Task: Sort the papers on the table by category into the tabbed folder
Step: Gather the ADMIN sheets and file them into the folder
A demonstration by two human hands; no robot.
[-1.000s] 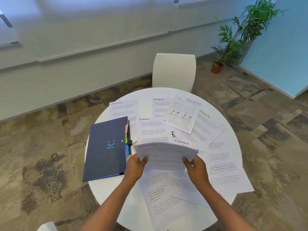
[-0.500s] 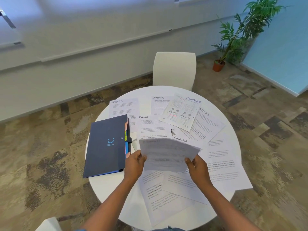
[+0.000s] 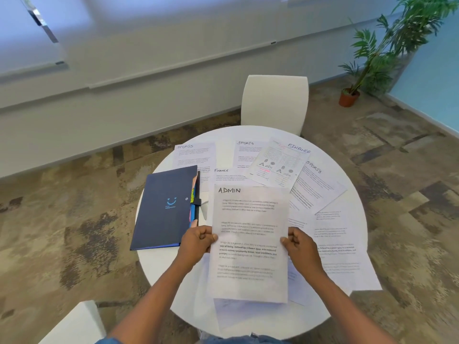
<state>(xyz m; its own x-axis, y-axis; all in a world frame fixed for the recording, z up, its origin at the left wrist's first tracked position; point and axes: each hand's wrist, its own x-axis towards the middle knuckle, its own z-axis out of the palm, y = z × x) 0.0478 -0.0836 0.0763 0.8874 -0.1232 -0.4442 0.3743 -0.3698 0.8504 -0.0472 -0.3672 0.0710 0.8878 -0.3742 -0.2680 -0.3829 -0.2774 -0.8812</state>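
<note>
Head view: left hand (image 3: 197, 242) and right hand (image 3: 299, 245) pinch side edges of sheet headed ADMIN (image 3: 250, 244), held up above round table (image 3: 159, 271). Closed tabbed folder (image 3: 165, 207) lies just left. Advice: keep sheet flat, free one hand, open folder at matching tab.

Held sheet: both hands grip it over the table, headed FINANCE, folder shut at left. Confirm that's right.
Wrong heading. The held sheet reads ADMIN, not FINANCE, as the head view shows. The rest stands: left hand and right hand grip it over the table, folder shut at left.
</note>
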